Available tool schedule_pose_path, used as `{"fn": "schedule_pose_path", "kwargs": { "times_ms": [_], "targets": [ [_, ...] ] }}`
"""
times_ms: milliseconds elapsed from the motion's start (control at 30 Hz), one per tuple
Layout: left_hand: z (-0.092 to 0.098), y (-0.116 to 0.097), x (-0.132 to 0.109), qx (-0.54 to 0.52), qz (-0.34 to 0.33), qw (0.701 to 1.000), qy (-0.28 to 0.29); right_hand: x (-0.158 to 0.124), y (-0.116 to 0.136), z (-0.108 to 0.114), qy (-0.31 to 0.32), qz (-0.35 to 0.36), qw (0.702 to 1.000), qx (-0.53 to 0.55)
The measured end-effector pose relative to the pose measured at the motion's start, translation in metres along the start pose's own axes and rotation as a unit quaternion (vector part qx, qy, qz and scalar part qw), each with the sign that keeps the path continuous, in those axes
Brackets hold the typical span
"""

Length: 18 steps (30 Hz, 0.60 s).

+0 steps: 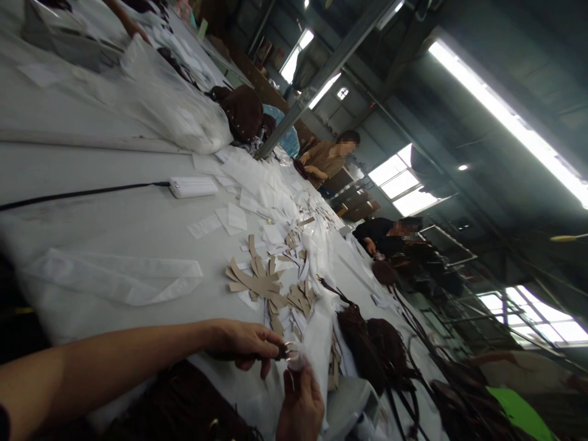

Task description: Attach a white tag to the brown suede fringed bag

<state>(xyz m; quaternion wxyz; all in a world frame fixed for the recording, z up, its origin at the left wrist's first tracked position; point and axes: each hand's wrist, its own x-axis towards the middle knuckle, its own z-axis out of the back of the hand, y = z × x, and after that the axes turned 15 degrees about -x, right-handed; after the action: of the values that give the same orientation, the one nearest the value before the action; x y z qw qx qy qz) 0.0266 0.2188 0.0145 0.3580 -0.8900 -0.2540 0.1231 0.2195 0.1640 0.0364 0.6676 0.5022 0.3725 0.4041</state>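
Left hand (255, 343) out front, wrist level, thumb on top, gripping dark brown strap (278, 352), and there poked silver-coloured metal buckle (291, 351) from its end! Right hand (301, 404), fingers bent upward, pinched thin translucent film (299, 362) right at buckle. Strap hung over white-covered table (138, 226), dark brown bag (184, 401) below forearm, flat curved grey-brown strips (257, 283) heaped beyond.

White device (193, 187), black cable (92, 193) attached; ceiling light (505, 117) glowing.
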Motion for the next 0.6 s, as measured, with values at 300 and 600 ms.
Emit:
{"fn": "schedule_pose_path", "kwargs": {
  "times_ms": [300,600],
  "targets": [
    [0.003,0.002,0.004,0.03,0.005,0.999,0.012,-0.005,0.01,-0.008,0.051,-0.113,0.986,0.114],
    [-0.001,0.0,0.001,0.031,-0.016,0.999,0.014,-0.005,0.0,-0.004,0.128,-0.094,0.982,0.099]
  ]
}}
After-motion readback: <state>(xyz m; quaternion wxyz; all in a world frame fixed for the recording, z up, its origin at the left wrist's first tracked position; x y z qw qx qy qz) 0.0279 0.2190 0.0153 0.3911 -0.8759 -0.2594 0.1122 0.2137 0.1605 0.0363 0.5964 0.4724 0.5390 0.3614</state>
